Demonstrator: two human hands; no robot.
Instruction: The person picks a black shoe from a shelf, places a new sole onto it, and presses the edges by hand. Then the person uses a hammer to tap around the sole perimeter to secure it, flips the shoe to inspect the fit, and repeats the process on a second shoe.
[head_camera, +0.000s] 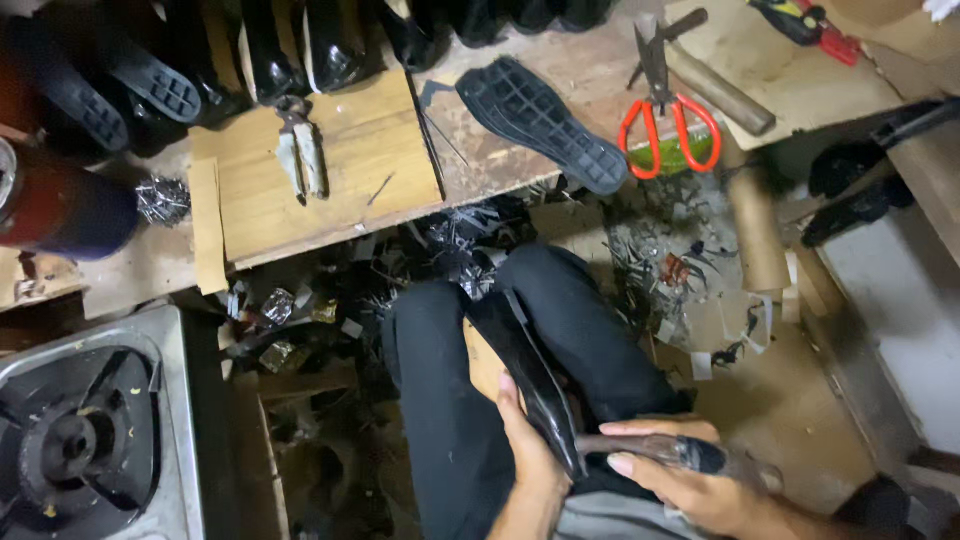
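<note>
A shiny black shoe (525, 375) is lying on the person's lap. Its long side is running from the top left down to the lower right. The left hand (530, 450) is holding it, fingers curled around. The right hand (690, 480) is gripping a dark tool (670, 452) against the shoe.

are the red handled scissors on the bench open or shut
Shut: the scissors lie flat on the bench, blades together in one point, the red loops side by side.
</note>
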